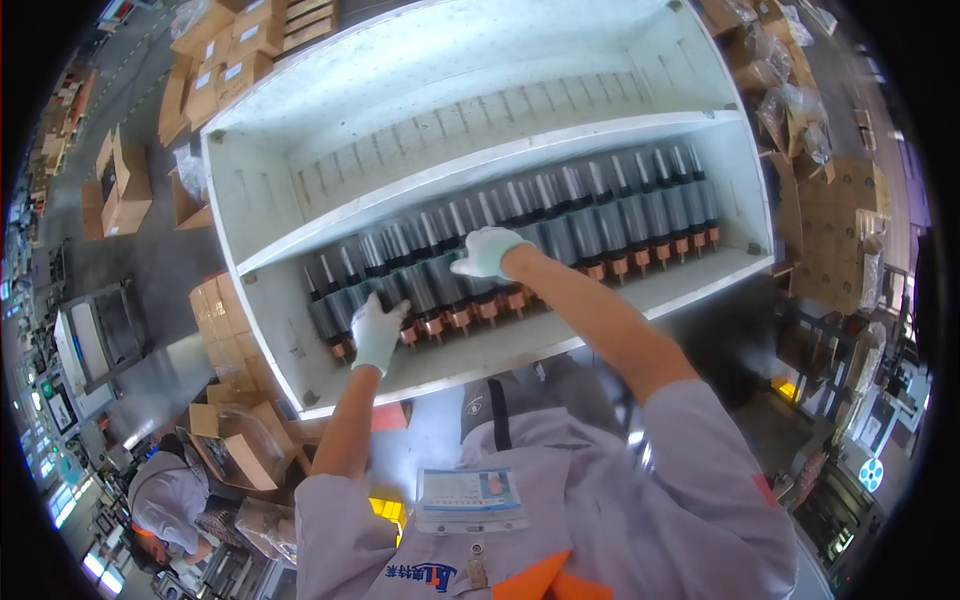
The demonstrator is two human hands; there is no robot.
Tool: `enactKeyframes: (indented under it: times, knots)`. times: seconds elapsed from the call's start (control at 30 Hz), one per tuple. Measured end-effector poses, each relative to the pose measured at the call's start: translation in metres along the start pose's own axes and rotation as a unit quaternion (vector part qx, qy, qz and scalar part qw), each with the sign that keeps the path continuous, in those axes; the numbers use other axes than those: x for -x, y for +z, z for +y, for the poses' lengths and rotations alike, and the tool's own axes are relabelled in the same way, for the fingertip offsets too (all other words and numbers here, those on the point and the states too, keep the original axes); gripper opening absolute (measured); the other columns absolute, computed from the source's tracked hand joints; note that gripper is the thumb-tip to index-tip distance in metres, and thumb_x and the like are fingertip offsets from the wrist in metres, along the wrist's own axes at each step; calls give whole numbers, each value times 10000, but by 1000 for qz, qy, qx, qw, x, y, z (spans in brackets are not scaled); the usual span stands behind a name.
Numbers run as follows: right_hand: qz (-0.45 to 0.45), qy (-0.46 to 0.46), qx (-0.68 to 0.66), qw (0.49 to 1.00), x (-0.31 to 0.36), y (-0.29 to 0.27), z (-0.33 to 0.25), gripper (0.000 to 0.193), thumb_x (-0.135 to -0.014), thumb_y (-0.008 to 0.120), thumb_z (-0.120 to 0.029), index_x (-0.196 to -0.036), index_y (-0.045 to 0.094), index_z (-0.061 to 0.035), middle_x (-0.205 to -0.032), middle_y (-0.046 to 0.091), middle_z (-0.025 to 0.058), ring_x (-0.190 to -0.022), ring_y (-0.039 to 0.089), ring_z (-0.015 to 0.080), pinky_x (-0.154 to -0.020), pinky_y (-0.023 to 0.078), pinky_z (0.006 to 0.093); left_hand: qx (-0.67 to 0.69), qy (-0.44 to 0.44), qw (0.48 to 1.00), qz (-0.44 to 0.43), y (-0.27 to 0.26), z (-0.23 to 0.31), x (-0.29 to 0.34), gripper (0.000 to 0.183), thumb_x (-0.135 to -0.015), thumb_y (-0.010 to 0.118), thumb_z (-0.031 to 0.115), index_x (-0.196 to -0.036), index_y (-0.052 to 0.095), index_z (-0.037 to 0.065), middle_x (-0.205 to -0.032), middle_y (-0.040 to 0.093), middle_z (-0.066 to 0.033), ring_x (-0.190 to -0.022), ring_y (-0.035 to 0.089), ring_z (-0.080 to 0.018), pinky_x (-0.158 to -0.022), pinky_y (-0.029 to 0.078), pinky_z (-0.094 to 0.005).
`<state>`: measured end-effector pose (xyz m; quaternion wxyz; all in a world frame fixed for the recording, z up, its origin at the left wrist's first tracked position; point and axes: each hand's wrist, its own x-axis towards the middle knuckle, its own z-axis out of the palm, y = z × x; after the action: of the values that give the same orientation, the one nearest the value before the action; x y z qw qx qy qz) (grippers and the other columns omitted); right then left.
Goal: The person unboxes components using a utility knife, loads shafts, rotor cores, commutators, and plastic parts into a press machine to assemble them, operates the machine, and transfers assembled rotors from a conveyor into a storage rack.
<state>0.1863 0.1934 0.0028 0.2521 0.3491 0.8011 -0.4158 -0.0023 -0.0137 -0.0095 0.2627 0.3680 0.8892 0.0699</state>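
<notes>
A long row of cylindrical parts that look like motor armatures (612,228) lies in the near compartment of a white wooden box (520,137). Each has a grey body, a steel shaft pointing away from me and a copper-coloured end towards me. My left hand (377,328), in a white glove, rests over the left part of the row, its thumb and fingers spread apart against the armatures. Farther right, my right hand (488,251), also gloved, lies over the middle of the row with its fingers curled down. What is under its fingers is hidden.
The box's far compartment (370,150) shows a row of slots. Cardboard cartons (225,325) stand at the left, with an open carton (240,440) lower down. Another person (175,495) bends at the lower left. More cartons and plastic wrap (795,115) lie at the right.
</notes>
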Motion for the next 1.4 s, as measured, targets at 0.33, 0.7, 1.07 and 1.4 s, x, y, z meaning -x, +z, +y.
enactKeyframes:
  times: [0.33,0.7,1.07,1.4]
  knots:
    - [339,-37,-346,874,287,12,174,506,-935,607,-450,-1305,621,-105,-963,726,190,-920,700,374,-849,545,433,312,174,931,80,-12,175,-5,605,-963,669,155,-1465,426,-80,-1400,557,-227,-1240,572,-302,-1060,456,-382]
    - [511,231,-601,569,624,222,452,463,-953,605,-402,-1268,665,-67,-867,719,77,-678,668,162,-680,558,339,125,516,695,-485,262,642,340,390,-917,730,164,-1244,653,-35,-1115,719,-119,-944,661,-148,-823,540,-283]
    - [674,293,-614,288,811,331,630,490,-979,611,-414,-1305,641,-50,-1066,723,97,-861,678,162,-772,551,326,-130,671,361,-634,527,947,638,486,-916,734,151,-1334,594,-52,-1210,698,-115,-1090,653,-165,-960,507,-289]
    - [732,354,-580,40,981,329,769,459,-986,634,-353,-1339,618,-60,-1051,720,59,-829,659,121,-759,540,297,-144,798,124,-572,706,1141,1041,437,-881,763,253,-1245,683,25,-1128,717,-107,-925,683,-157,-830,545,-324]
